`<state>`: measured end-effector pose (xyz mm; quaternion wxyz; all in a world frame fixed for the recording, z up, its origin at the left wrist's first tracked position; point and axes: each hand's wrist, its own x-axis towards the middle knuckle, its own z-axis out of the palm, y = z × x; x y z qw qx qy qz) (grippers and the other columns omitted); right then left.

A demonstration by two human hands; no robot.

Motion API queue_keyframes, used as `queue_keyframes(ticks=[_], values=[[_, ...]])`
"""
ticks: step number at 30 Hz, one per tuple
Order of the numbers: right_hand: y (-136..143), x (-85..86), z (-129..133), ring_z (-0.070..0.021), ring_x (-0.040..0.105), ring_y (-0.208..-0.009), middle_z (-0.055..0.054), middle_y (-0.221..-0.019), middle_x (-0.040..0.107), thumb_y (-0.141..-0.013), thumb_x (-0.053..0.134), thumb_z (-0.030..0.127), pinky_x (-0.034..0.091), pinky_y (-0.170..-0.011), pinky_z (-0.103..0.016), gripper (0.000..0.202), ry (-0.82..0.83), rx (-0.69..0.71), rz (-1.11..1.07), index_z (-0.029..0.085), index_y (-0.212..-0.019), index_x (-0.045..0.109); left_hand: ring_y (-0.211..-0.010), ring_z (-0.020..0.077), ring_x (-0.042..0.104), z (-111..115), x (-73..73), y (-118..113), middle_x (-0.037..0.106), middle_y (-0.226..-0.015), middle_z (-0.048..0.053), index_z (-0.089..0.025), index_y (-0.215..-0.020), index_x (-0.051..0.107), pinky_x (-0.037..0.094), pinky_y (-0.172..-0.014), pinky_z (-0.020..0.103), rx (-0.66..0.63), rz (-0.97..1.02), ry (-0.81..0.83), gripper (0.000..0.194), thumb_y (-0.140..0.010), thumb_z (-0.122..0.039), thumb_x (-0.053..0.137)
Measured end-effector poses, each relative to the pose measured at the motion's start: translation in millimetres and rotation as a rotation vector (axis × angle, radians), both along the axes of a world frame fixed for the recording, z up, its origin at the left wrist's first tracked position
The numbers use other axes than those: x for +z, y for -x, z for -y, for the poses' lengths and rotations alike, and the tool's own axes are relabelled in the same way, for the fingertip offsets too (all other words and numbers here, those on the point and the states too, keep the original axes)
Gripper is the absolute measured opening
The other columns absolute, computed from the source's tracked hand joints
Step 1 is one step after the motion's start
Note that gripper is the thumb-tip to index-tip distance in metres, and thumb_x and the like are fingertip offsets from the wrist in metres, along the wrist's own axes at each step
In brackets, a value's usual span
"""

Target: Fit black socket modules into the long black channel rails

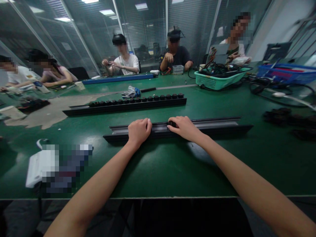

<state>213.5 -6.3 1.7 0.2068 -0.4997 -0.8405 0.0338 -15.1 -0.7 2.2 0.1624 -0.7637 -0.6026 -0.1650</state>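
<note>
A long black channel-shaped rail [217, 126] with a grey inside lies across the table in front of me. My left hand [139, 130] is closed over the rail, left of its middle, with the fingers wrapped on it. Just to the right, my right hand [182, 126] is closed round a small black part [172, 123] at the rail's channel. The fingers hide most of that part, and whether it touches the rail I cannot tell. Farther back lies a second black rail [148, 104], with a row of several small black round parts [163, 97] along it.
Blue-grey gloves [132, 92] lie behind the second rail. A green basket [214, 80] of cables and a blue basket [278, 75] stand at the back right. Black parts [278, 115] lie at right, a white device [40, 166] at left. Several people sit across the green table [158, 177].
</note>
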Motion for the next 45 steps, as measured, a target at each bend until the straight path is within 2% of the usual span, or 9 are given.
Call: queue_keyframes(ticks=[21, 34, 45], values=[[-5.5, 5.7, 2.8, -0.0204, 0.060, -0.084, -0.008, -0.094, 0.070, -0.092, 0.055, 0.037, 0.038, -0.078, -0.032, 0.027, 0.028, -0.030, -0.044, 0.018, -0.105, 0.068, -0.077, 0.0211, 0.064, 0.2, -1.1, 0.4, 0.072, -0.085, 0.008, -0.021, -0.082, 0.064, 0.033, -0.063, 0.032, -0.013, 0.006, -0.022, 0.047, -0.102, -0.040, 0.027], [-7.0, 6.6, 2.9, -0.0213, 0.062, -0.088, -0.009, -0.096, 0.070, -0.092, 0.054, 0.035, 0.038, -0.078, -0.031, 0.025, 0.019, -0.034, -0.042, 0.018, -0.105, 0.066, -0.074, 0.0206, 0.063, -1.7, -3.0, 1.3, 0.071, -0.082, 0.007, -0.020, -0.081, 0.065, 0.029, -0.060, 0.032, -0.015, -0.002, -0.044, 0.046, -0.102, -0.040, 0.029], [-9.4, 7.3, 3.3, -0.0192, 0.059, -0.079, -0.008, -0.092, 0.069, -0.090, 0.055, 0.035, 0.038, -0.074, -0.030, 0.025, 0.028, -0.039, -0.052, 0.018, -0.104, 0.067, -0.073, 0.0201, 0.063, -1.4, -2.9, 0.9, 0.071, -0.081, 0.007, -0.020, -0.080, 0.064, 0.029, -0.060, 0.032, -0.024, 0.003, -0.050, 0.045, -0.102, -0.039, 0.030]])
